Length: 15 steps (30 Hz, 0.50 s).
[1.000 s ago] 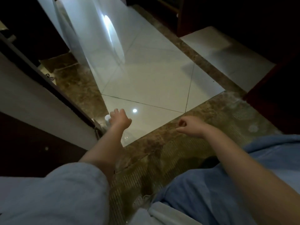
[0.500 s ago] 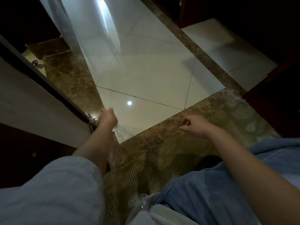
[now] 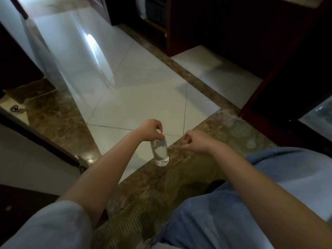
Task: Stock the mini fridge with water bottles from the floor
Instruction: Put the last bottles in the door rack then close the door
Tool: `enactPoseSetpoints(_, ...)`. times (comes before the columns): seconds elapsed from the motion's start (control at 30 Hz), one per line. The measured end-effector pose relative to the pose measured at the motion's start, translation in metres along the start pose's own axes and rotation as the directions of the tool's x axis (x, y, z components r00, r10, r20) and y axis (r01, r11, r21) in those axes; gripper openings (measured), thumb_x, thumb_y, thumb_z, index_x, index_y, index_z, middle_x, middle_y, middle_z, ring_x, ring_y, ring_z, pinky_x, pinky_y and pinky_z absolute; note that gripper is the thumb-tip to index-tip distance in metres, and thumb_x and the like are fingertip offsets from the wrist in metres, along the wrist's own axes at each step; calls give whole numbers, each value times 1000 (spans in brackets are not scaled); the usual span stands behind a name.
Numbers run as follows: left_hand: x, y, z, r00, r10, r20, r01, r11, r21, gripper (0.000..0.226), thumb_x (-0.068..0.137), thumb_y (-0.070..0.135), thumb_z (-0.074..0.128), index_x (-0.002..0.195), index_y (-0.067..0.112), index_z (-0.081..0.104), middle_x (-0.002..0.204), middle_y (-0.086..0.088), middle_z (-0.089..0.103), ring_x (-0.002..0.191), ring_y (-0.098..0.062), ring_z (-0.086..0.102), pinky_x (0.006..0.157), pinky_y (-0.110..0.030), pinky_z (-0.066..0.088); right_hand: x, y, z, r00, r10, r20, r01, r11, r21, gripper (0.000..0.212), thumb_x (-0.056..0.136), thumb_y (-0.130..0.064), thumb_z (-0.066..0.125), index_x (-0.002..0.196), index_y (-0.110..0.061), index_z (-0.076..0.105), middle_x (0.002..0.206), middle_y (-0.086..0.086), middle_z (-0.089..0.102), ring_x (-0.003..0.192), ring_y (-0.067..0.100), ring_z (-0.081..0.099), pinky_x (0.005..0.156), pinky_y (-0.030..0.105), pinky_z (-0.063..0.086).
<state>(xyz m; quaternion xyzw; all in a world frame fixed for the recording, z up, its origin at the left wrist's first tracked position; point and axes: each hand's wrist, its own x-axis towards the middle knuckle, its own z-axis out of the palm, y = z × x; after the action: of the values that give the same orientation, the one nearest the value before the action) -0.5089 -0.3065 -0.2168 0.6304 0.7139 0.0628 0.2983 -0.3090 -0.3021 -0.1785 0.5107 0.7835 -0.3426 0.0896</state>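
Above the floor (image 3: 143, 97), where white tile meets a brown marble strip, the left hand (image 3: 150, 130) grips the top of a clear bottle (image 3: 159, 152) that hangs upright from its closed fingers (image 3: 160, 136), while the right hand (image 3: 195, 142), just beside it, is loosely curled and holds nothing.

The left hand (image 3: 150, 129), earlier at the door edge at frame left, now holds a clear plastic water bottle (image 3: 159, 151) at centre frame.
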Motion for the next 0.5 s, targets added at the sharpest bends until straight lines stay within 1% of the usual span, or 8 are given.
enactPoseSetpoints(0.03,1,20,-9,998,54,-13,-54,999,-8,22,73,26,76,83,15,60,90,-2,59,84,-20,56,68,-31,48,-3,4,-5,1000,11,-8,-10,999,32,58,85,-36,67,135,-16,44,129,6,53,103,19,56,85,32,50)
enactPoseSetpoints(0.1,-2,60,-27,986,160,-42,-160,987,2,22,71,27,76,81,15,61,89,-4,60,85,-22,58,73,-36,51,-9,12,-14,999,22,-31,-19,993,112,78,81,-34,73,145,-19,32,141,7,46,117,23,53,93,36,49)
enactPoseSetpoints(0.17,-8,96,-44,963,261,-72,-261,965,13,23,69,27,77,80,13,62,89,-7,62,85,-23,59,76,-40,51,-19,18,-25,997,0,-82,17,978,208,89,77,-34,77,148,-21,24,144,5,42,124,25,48,93,35,46)
enactPoseSetpoints(0.23,-16,130,-58,931,350,-101,-350,936,17,23,69,25,77,81,11,63,89,-7,62,84,-22,58,75,-39,50,-29,25,-33,980,-45,-192,101,950,294,88,75,-34,79,145,-23,27,137,2,46,121,23,49,87,32,45)
enactPoseSetpoints(0.33,-27,176,-74,869,472,-151,-474,880,25,19,69,20,75,81,13,63,88,-1,60,84,-18,55,72,-34,47,-44,36,-46,909,-42,-414,204,912,356,84,74,-32,80,141,-22,31,127,-3,49,115,15,48,82,25,38)
enactPoseSetpoints(0.37,-30,190,-78,844,510,-167,-513,858,28,18,68,19,74,81,15,63,87,1,59,83,-17,54,70,-33,47,-50,41,-52,880,-20,-475,230,892,390,82,74,-30,81,141,-21,33,126,-4,49,114,13,47,82,25,38)
enactPoseSetpoints(0.43,-32,218,-82,796,573,-197,-575,816,50,18,68,18,73,82,18,62,84,7,54,79,-12,51,64,-23,42,-58,52,-67,822,43,-567,255,864,435,80,71,-30,82,138,-21,40,129,-3,52,115,14,50,87,30,43)
enactPoseSetpoints(0.5,-31,243,-82,755,609,-243,-620,784,38,19,68,16,72,85,19,63,86,9,53,74,-5,49,61,-17,37,-68,66,-84,764,108,-636,245,864,441,75,68,-32,84,132,-20,47,122,-2,59,110,16,56,88,33,48)
